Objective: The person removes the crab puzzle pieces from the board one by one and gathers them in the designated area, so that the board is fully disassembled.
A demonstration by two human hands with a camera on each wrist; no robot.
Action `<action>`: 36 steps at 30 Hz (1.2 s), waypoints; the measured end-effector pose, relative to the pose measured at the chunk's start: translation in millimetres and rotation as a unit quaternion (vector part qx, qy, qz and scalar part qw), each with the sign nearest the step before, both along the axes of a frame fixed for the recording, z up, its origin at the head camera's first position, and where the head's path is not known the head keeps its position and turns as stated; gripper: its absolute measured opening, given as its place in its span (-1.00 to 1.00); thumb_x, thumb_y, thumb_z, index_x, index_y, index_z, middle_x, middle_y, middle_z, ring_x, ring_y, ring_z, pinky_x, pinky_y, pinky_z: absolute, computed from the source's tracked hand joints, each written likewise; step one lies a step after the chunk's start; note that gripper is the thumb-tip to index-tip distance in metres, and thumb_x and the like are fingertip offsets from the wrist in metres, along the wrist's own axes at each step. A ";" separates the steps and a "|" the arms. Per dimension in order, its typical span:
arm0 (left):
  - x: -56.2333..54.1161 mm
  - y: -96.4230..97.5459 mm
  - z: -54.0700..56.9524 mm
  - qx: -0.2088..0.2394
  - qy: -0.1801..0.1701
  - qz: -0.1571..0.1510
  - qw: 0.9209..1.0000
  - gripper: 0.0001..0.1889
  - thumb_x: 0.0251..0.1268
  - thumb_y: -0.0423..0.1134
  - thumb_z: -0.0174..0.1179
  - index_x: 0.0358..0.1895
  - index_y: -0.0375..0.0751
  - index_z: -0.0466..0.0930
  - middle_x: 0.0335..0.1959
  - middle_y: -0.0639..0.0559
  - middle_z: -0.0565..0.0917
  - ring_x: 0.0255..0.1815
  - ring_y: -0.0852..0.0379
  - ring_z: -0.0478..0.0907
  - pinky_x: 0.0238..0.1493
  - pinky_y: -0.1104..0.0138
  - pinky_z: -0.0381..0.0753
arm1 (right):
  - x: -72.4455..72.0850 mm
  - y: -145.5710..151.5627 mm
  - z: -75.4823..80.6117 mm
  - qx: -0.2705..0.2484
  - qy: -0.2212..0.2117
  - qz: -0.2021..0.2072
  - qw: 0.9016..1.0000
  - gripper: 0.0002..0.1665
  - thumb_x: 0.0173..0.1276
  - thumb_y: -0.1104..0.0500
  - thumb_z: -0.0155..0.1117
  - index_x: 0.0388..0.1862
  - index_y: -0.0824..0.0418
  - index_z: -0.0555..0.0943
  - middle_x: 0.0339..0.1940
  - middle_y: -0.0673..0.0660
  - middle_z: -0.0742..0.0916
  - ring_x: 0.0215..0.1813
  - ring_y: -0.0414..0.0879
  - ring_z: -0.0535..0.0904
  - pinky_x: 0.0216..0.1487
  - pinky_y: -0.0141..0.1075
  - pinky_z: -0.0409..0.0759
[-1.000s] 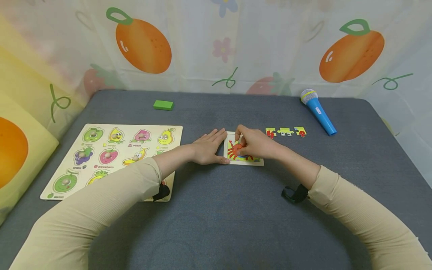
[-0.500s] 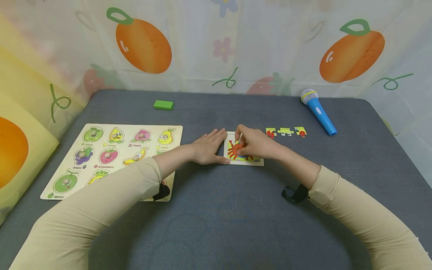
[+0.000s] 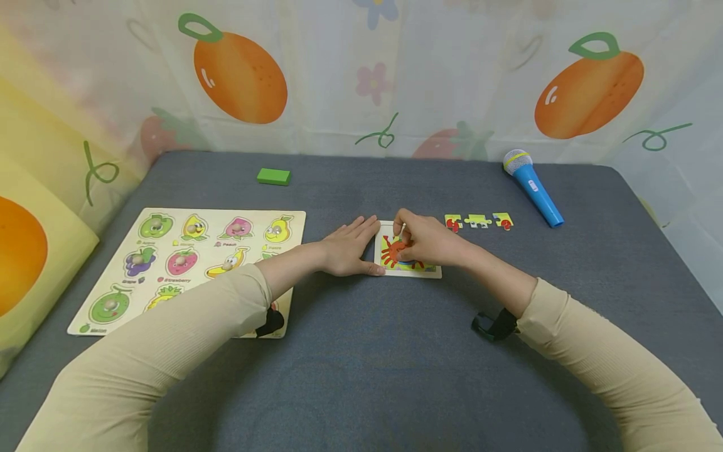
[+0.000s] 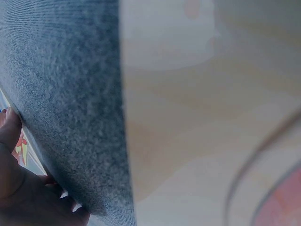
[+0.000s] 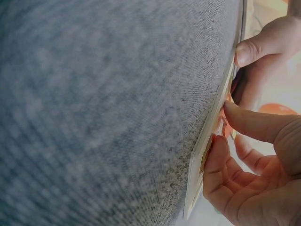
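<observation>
1) Frame centre, your left hand (image 3: 351, 248) lies fingers straight, thumb apart, against the crab puzzle (image 3: 391, 252)
2) Just right of centre, that puzzle looks light, stiff, slightly slick; best held by its rim
3) Your right hand (image 3: 430, 240) touches it, fingers bent; whether they're clamped on anything, I can't tell

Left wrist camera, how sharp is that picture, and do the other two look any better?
Left wrist view: fruit board badly blurred, tablecloth beside it showing some grain. Head view: sharper, crab puzzle easy to recognise, soft shadow under the left sleeve. Right wrist view: tablecloth blurry at left, right hand clearer, area beyond it washed out.
</observation>
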State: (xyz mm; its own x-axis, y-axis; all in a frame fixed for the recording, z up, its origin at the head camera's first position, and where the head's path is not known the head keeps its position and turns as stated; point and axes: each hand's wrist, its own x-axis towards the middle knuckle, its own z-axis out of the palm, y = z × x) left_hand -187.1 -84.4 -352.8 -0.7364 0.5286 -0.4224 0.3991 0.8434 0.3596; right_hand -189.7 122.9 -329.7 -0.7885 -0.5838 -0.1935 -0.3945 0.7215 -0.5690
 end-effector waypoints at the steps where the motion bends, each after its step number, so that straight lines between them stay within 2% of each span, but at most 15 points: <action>1: 0.0 -0.1 0.1 0.000 0.000 0.000 1.000 0.03 0.36 0.30 0.07 0.62 -0.09 -0.34 0.67 -0.02 -0.33 0.69 -0.05 -0.42 0.67 -0.01 -0.26 | -0.1 -0.1 0.0 0.000 0.002 0.001 1.000 -0.58 0.25 0.25 0.41 -0.04 0.25 0.39 -0.28 0.15 0.64 -0.40 -0.09 0.48 -0.32 -0.35 0.44; 8: 0.6 -0.5 0.4 0.003 0.002 0.003 1.000 0.03 0.36 0.29 0.07 0.62 -0.10 -0.33 0.67 -0.02 -0.32 0.69 -0.05 -0.41 0.67 -0.01 -0.26 | -1.5 0.1 -1.9 -0.016 0.012 0.004 1.000 -0.69 0.35 0.25 0.30 -0.06 0.27 0.39 -0.34 0.17 0.65 -0.52 -0.15 0.45 -0.41 -0.36 0.42; 14: 0.5 -0.4 0.0 0.002 0.002 0.000 1.000 0.03 0.35 0.30 0.07 0.62 -0.09 -0.33 0.68 -0.02 -0.32 0.69 -0.05 -0.41 0.67 -0.01 -0.26 | 0.1 0.1 -2.1 -0.015 0.019 -0.002 1.000 -0.75 0.40 0.25 0.25 -0.06 0.26 0.41 -0.26 0.21 0.67 -0.48 -0.13 0.48 -0.40 -0.36 0.43; 20: 1.2 -0.4 0.3 0.003 0.003 0.000 1.000 0.03 0.36 0.30 0.07 0.62 -0.09 -0.33 0.68 -0.02 -0.32 0.69 -0.05 -0.40 0.67 0.00 -0.25 | 0.6 0.3 -2.9 -0.012 0.020 -0.009 1.000 -0.75 0.41 0.26 0.24 -0.04 0.26 0.41 -0.28 0.21 0.67 -0.49 -0.13 0.47 -0.40 -0.37 0.43; 28: 1.6 -0.3 1.1 0.005 0.000 0.000 1.000 0.03 0.37 0.30 0.06 0.62 -0.09 -0.34 0.67 -0.02 -0.32 0.69 -0.06 -0.41 0.67 -0.01 -0.25 | 0.6 0.8 -4.5 -0.026 0.020 0.004 0.999 -0.78 0.41 0.30 0.19 -0.01 0.23 0.44 -0.48 0.12 0.60 -0.60 -0.17 0.38 -0.47 -0.35 0.38; 36: -1.1 0.4 -0.7 0.009 -0.004 0.005 1.000 -0.02 0.41 0.29 0.00 0.62 -0.10 -0.32 0.67 -0.03 -0.32 0.69 -0.06 -0.41 0.67 -0.03 -0.25 | 1.3 0.5 -3.1 -0.030 0.015 0.010 0.999 -0.82 0.40 0.34 0.15 -0.05 0.21 0.47 -0.58 0.07 0.56 -0.63 -0.18 0.36 -0.48 -0.35 0.36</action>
State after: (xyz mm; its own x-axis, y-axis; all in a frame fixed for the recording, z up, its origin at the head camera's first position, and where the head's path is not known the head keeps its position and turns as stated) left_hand -188.1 -84.0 -353.5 -0.7377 0.5291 -0.4193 0.3878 0.8406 0.3782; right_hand -188.4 123.4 -332.8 -0.7810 -0.6099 -0.1345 -0.4263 0.6779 -0.5989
